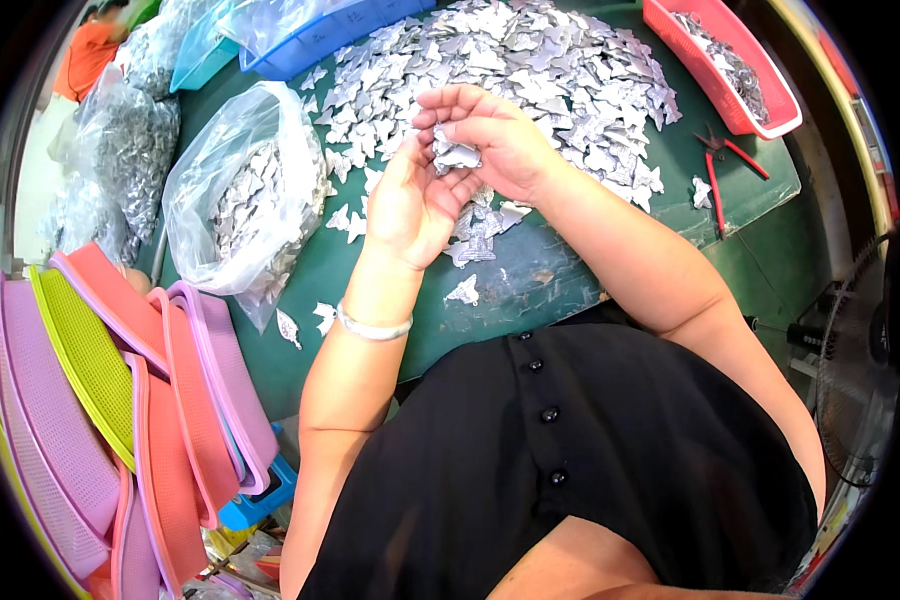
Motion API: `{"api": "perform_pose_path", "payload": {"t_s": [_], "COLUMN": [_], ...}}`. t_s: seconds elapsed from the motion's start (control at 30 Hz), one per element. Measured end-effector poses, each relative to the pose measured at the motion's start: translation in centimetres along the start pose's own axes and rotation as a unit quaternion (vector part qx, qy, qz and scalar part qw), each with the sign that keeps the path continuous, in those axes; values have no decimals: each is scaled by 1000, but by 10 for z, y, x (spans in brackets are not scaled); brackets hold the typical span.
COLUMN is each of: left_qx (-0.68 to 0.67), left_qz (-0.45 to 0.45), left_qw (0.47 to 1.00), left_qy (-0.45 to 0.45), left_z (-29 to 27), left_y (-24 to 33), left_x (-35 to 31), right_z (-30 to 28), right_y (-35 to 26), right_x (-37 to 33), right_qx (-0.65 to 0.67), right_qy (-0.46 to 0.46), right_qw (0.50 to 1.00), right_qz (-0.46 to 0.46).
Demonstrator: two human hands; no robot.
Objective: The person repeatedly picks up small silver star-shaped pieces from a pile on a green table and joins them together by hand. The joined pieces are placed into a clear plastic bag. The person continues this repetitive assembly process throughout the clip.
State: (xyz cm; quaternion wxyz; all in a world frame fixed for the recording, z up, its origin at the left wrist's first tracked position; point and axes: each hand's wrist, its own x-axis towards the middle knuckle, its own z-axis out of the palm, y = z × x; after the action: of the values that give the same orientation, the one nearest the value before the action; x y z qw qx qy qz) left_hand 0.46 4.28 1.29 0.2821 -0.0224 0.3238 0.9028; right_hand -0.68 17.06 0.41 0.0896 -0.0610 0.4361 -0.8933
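A big heap of flat, silver-coloured metal pieces [500, 60] with irregular outlines covers the far part of the green table. Just in front of it, my two hands meet. My right hand [505, 145] is closed around a few silver metal pieces [455, 153], its thumb lying over them. Palm up, my left hand [415, 210] cups the same pieces from below, with its fingers partly hidden by the right. More pieces [475, 235] lie on the table right under my hands. A clear plastic bag [195, 220], partly filled with similar pieces, stands open to the left.
Red-handled pliers [715, 185] lie at the right, near a pink basket [660, 25] of metal parts. Blue [310, 45] and teal [200, 50] bins stand far left. Stacked coloured baskets [170, 430] fill the near left; a fan [850, 360] stands right. A person in orange [90, 60] is beyond filled bags.
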Motion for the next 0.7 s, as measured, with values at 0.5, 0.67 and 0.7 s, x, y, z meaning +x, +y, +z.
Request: {"api": "perform_pose_path", "payload": {"t_s": [0.5,0.67,0.7], "left_qx": [-82,-81,-74], "left_qz": [-23,-26,-25], "left_qw": [995,995,995], "left_qy": [-52,-59,-61], "left_z": [-23,-25,-24], "left_y": [8,10,10], "left_x": [1,1,1], "right_z": [-10,-12,-11], "right_y": [-13,-13,-14], "right_x": [3,4,4], "right_qx": [22,0,2], "right_qy": [-43,-79,-84], "right_qw": [998,995,995], "right_qz": [-42,-59,-61]}}
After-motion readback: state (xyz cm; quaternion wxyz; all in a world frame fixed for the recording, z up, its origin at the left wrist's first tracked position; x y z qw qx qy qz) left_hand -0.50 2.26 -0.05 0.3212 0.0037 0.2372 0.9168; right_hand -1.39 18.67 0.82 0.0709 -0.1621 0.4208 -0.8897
